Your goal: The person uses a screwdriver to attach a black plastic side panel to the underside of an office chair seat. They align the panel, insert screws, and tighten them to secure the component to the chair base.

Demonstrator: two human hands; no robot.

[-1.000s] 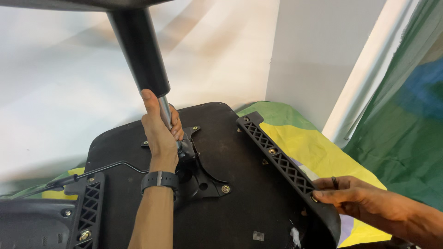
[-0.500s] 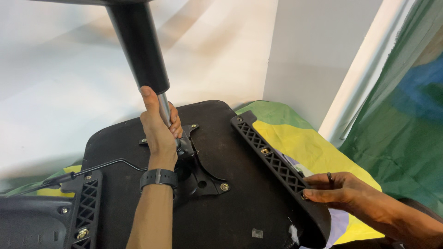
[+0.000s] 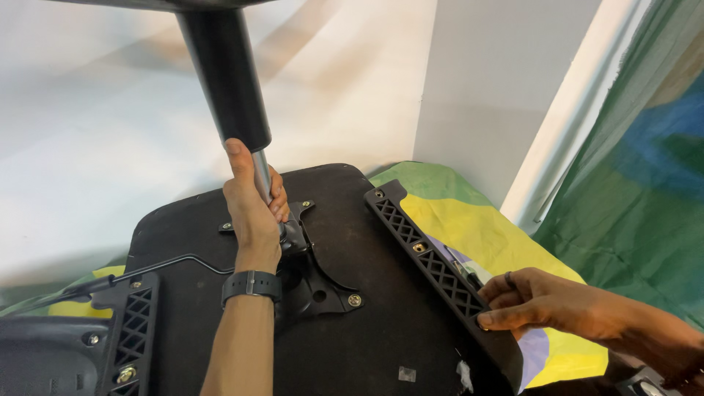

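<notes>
Our left hand is wrapped tight around the thin silver piston of the gas-lift column, thumb up along it, just below the fat black cylinder that rises up and to the left out of view. A black watch sits on that wrist.

Our right hand is not closed on anything. Its fingers lie loosely curled, tips touching the outer edge of the right armrest bracket, a long black lattice bar with bolts. A dark ring shows on one finger.

The column's long axis runs steeply up from the mechanism plate at the middle of the overturned chair seat, leaning a little left and away from us. The left hand is on it. The right hand is well apart, off to the right across the seat's underside.

Outward from there: a thin black lever rod runs left from the plate toward the left armrest bracket. The seat rests on a green, yellow and purple cloth. Behind is a pale wall, and to the right hangs green fabric.

We cannot tell whether the piston is fully seated in the plate. The hand hides the joint.
</notes>
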